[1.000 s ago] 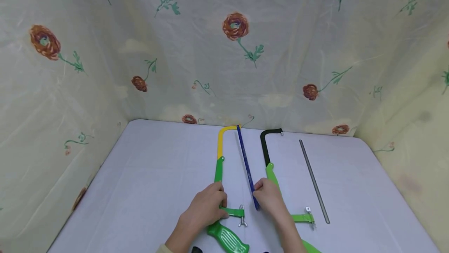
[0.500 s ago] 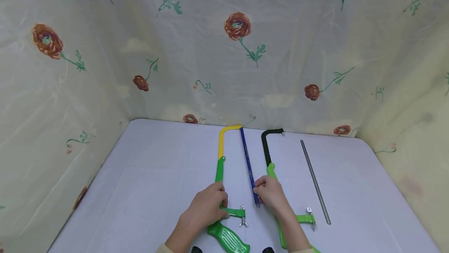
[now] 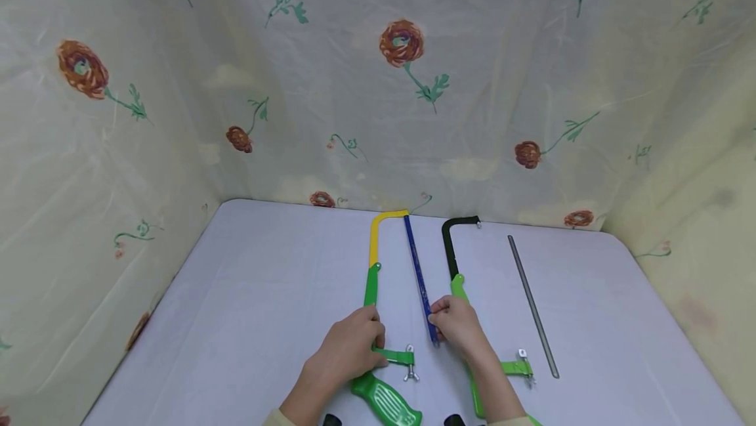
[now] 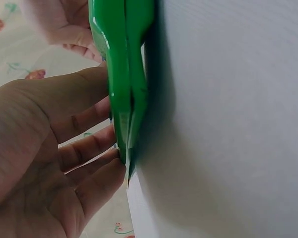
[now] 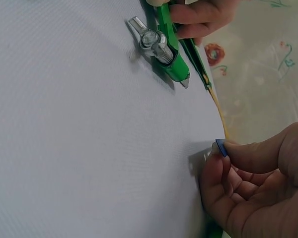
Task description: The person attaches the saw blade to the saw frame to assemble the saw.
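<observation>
On the pale lilac worktop [image 3: 254, 295], the left hand [image 3: 348, 350] rested on the near end of the yellow-and-green hacksaw frame [image 3: 371, 268], its fingers curled over the green bar where the short cross-arm with the silver wing nut [image 3: 410, 373] branched off. The left wrist view showed those fingers [image 4: 84, 148] pressed against the green plastic edge. The ribbed green handle [image 3: 386, 403] of this frame lay just below the hand, toward the person.

Just right of the frame lay the long blue saw blade [image 3: 418, 275], its far end touching the yellow bend at the top. The right hand [image 3: 457, 327] pinched the near end of the blade between thumb and fingers; in the right wrist view the blue tip [image 5: 220, 147] showed at the fingertips, apart from the wing-nut arm.

Beside the right hand lay a second black-and-green hacksaw frame [image 3: 451, 252], partly covered by the right forearm, with its own green cross-arm [image 3: 514, 367] near the front edge. Farther right, well apart from both hands, lay a bare grey metal blade [image 3: 531, 304]. Floral-print cloth [image 3: 401, 45] walled the worktop on three sides.
</observation>
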The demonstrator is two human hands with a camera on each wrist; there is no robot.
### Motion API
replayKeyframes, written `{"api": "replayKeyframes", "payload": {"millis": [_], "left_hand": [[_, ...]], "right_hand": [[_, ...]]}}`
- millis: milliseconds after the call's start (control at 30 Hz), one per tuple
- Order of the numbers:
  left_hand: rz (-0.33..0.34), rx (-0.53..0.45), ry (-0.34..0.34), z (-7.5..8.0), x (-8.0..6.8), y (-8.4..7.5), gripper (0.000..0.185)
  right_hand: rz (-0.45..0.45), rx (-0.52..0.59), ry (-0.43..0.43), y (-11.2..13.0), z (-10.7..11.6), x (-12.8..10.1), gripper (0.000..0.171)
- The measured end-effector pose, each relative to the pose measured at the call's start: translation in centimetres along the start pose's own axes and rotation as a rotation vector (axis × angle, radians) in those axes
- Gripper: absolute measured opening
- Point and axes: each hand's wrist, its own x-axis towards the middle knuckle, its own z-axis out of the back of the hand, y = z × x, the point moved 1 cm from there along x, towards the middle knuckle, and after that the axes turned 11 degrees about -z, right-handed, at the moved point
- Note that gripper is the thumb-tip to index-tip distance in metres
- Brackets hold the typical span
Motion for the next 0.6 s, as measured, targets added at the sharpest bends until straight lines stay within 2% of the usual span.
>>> {"api": "replayKeyframes", "payload": {"millis": [300, 600], "left_hand": [[-0.007, 0.012, 0.004, 0.04, -0.03, -0.04, 0.019], [0.005, 0.017, 0.010, 0.08, -0.02, -0.04, 0.019]], "right_hand": [[-0.013, 0.118, 0.060, -0.38, -0.04, 0.24, 0.011], [-0.031, 0.142, 0.101, -0.55, -0.01, 0.69, 0.013]]}}
